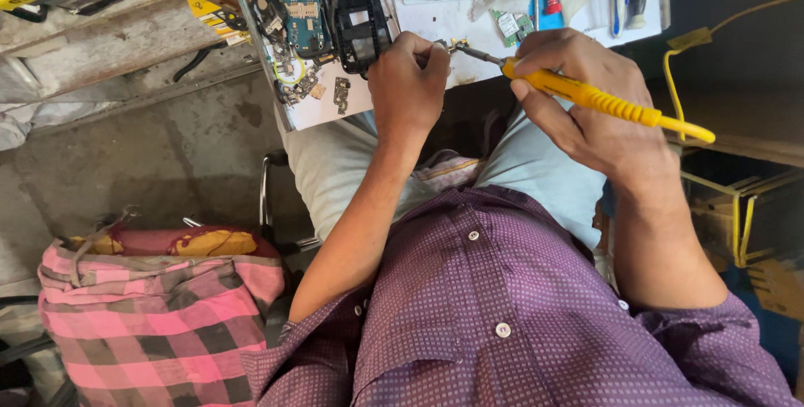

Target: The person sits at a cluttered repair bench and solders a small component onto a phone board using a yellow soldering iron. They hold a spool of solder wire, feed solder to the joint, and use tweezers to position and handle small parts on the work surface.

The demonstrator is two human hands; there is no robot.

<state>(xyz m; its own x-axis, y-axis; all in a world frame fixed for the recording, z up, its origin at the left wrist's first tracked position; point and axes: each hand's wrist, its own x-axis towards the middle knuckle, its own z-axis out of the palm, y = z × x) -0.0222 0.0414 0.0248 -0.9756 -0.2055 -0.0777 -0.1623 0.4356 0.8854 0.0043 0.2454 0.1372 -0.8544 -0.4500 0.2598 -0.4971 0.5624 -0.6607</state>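
Left hand point(408, 80): your fingers are curled shut around a small metal part point(455, 43), pinching it at the near edge of the worktop point(435, 18); little of the part shows past your fingertips.
Small metal part: it sits just right of your left thumb and touches, or all but touches, the iron's tip; I cannot tell which.
Soldering iron point(586, 97): its long axis runs from the dark tip at upper left down to the yellow tail at lower right, pointing straight at the part.
Right hand point(586, 110): you hold the yellow handle closed in a pen grip, near its front end.
Nearer hand: the left is on the part itself; the right reaches it only through the iron.
Beyond the part: a black phone frame point(358, 13) and a blue circuit board point(303, 5) lie further up the worktop, to the left.
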